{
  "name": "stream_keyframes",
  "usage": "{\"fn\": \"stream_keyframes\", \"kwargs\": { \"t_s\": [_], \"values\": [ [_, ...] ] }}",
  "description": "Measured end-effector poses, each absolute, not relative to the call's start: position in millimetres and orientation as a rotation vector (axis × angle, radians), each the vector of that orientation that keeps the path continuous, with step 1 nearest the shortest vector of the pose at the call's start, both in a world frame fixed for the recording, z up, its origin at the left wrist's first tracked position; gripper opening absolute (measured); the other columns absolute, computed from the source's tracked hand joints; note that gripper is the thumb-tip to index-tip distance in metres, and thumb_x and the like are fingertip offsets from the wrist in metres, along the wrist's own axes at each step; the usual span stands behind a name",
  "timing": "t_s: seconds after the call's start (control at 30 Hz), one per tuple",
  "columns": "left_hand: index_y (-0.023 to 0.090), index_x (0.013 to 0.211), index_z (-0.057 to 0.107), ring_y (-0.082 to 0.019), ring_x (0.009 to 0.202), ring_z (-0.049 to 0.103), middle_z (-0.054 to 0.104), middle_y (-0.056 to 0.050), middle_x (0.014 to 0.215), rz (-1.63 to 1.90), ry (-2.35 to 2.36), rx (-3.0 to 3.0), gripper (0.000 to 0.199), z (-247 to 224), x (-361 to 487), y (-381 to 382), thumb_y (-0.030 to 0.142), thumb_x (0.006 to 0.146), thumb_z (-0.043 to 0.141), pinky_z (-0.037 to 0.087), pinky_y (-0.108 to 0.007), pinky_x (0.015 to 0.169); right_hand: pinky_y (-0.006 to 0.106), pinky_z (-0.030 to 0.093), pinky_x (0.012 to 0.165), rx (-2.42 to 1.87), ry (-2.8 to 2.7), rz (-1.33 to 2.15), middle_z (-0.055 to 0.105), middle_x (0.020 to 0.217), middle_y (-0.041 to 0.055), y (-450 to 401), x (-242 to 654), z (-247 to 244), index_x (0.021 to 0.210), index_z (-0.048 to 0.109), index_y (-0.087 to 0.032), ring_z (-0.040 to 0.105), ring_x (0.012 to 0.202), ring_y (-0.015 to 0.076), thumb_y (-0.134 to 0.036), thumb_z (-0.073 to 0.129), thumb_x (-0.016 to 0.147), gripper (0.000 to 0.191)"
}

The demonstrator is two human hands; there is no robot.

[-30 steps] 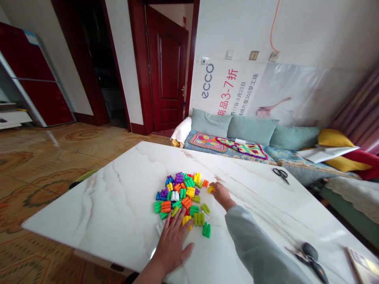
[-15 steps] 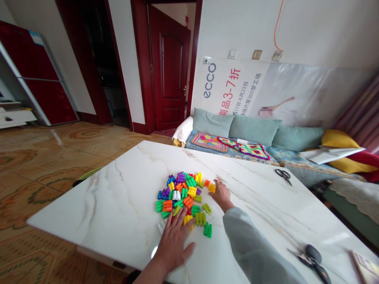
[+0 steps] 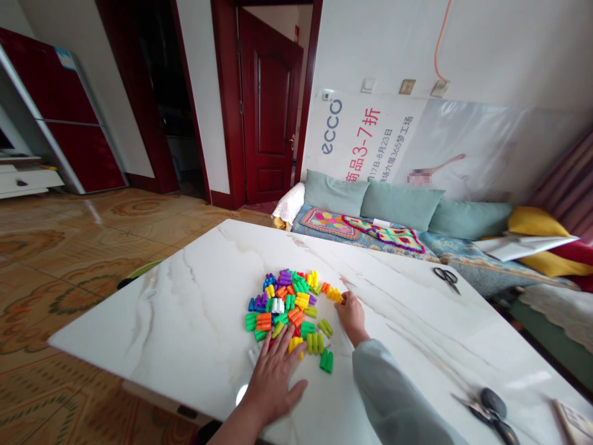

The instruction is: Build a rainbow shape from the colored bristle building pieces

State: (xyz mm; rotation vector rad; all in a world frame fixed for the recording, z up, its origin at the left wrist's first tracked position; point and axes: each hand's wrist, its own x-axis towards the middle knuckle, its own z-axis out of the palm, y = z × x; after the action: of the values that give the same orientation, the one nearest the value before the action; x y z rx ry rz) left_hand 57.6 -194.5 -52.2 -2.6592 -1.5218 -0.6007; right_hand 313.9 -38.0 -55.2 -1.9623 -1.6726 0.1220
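Observation:
A loose heap of coloured plastic building blocks (image 3: pixel 278 305), shaped like joined tubes, lies on the white marbled table (image 3: pixel 194 309). My left hand (image 3: pixel 275 380) rests palm down at the near edge of the heap, fingers spread, fingertips touching blocks beside a yellow block (image 3: pixel 296 347). On the heap's right side, my right hand (image 3: pixel 351 315) has its fingers curled and pinches the end of a yellow block (image 3: pixel 334 295). An orange block (image 3: pixel 325 287) sits right against that yellow one; whether they are joined I cannot tell. Nearer me lie olive blocks (image 3: pixel 315 343) and a green block (image 3: pixel 327 361).
Small black-handled scissors (image 3: pixel 446 278) lie at the table's far right. A larger dark-handled pair of scissors (image 3: pixel 492 411) is near the front right, beside a booklet (image 3: pixel 573 423). Beyond the table stands a sofa (image 3: pixel 324 213) with green cushions.
My right hand has closed its fingers on the yellow block, having been spread beside it before. My left hand stays in place. The whole view has shifted slightly.

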Motion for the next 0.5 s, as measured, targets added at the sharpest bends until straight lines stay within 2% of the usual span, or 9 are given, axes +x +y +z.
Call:
{"fn": "stream_keyframes", "kwargs": {
  "t_s": [0.2,0.37,0.5],
  "values": [
    [0.036,0.146,0.029,-0.029,0.143,0.020,0.012,-0.003,0.159,-0.614,-1.518,-2.657,0.073,-52.7,57.8,-195.5,0.046,0.080,0.060,0.013,-0.053,0.115,0.026,0.039,0.064,-1.891,-1.601,0.070,0.062,0.083,0.0044,-38.4,315.2,-57.7,0.094,0.053,-0.018,0.058,0.076,0.0182,-0.019,0.055,0.075,0.019],
    [0.036,0.146,0.029,-0.029,0.143,0.020,0.012,-0.002,0.159,-0.618,-1.536,-2.652,0.076,-54.5,57.5,-194.7,0.046,0.079,0.062,0.012,-0.052,0.116,0.032,0.044,0.070,-1.794,-1.546,0.005,0.057,0.105,0.0124,-53.6,305.6,-52.6,0.105,0.050,-0.017,0.058,0.090,0.0229,-0.025,0.051,0.079,0.028],
    [0.036,0.145,0.030,-0.030,0.142,0.020,0.014,-0.001,0.159,-0.618,-1.541,-2.660,0.074,-52.9,57.7,-194.3,0.048,0.079,0.061,0.011,-0.053,0.116,0.031,0.047,0.071,-1.635,-1.688,0.039,0.057,0.107,0.0102,-63.9,281.0,-39.2,0.108,0.052,-0.017,0.059,0.081,0.0179,-0.024,0.042,0.086,0.025]
  ]
}}
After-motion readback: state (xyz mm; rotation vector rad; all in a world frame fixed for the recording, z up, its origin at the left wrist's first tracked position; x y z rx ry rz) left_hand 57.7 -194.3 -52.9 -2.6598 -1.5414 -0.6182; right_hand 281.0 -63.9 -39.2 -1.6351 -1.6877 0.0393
